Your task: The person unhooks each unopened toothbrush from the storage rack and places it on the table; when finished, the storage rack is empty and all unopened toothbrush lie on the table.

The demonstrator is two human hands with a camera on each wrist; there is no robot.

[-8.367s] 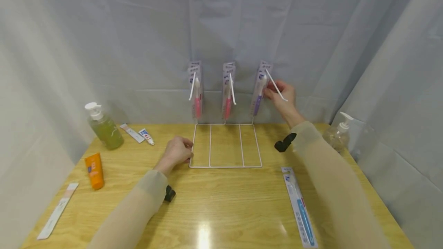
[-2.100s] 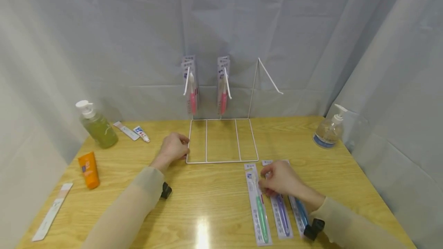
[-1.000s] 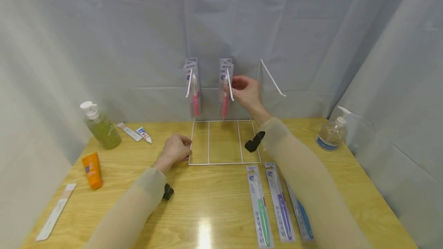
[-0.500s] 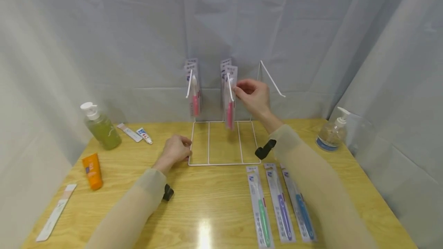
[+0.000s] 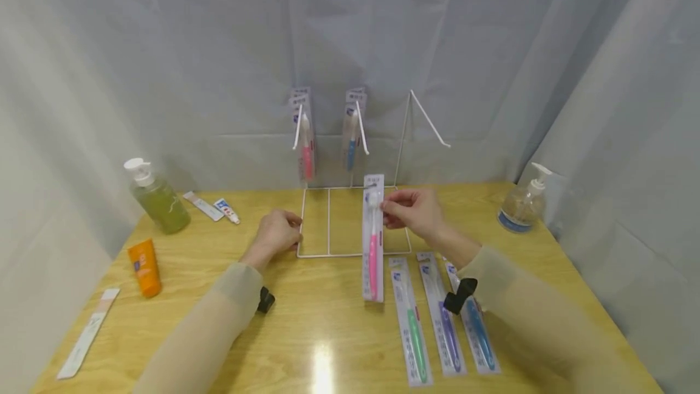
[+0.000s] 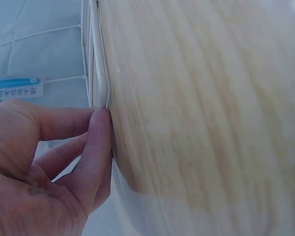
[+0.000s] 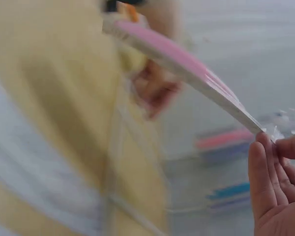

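My right hand pinches the upper right edge of a packaged toothbrush with a pink handle, held upright in front of the white wire rack. In the right wrist view, thumb and fingers meet on the card of that pack. My left hand grips the left side wire of the rack's base, thumb and finger pinching the wire in the left wrist view. Pink-handled packs hang on the left hook, and packs with a blue one in front hang on the middle hook. The right hook is bare.
Packaged toothbrushes in green, purple and blue lie at front right. A clear pump bottle stands behind them. On the left are a green pump bottle, orange tube, small toothpaste tube and slim packets.
The right hand drew the pink toothbrush pack off the middle hook and brought it forward and down; a blue one now shows there. Earlier, the right hook was emptied. The left hand stayed at the rack.
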